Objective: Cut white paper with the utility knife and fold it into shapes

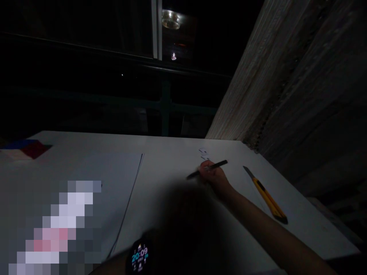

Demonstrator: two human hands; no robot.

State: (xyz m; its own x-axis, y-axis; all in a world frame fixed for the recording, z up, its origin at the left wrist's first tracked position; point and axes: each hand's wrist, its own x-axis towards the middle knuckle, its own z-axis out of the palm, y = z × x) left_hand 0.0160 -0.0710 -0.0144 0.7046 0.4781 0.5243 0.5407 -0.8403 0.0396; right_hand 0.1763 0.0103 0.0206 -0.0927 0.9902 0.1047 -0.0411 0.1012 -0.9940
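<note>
Right hand [213,176] grips a dark pen [220,164] over a white table [168,158]

The right hand is toward the far side of the table, right of the middle, with its fingers clamped on the pen. The pen slants, one end pointing left and slightly near, the other right and slightly far. Its left end is blurred, and whether it touches the table cannot be told. The right forearm reaches in from the near right.

At the near edge, left of the middle, a lit watch [140,255] reading 20:09 sits on the left wrist. The left hand is lost in darkness, so I cannot tell whether its fingers are apart or together. A wide dark shadow [190,217] spreads over the table between the two arms.

Just beyond the right hand lie small scraps of paper [204,157]. To the right of that hand, a yellow utility knife [268,198] lies flat, its blade pointing far and left. Left of the middle lies a large sheet of paper [120,173], partly covered by a pixelated patch [65,217]. At the far left is a blue, red and pale block [36,148]. A curtain [246,80] hangs at the far right, beside a dark window [83,26].
</note>
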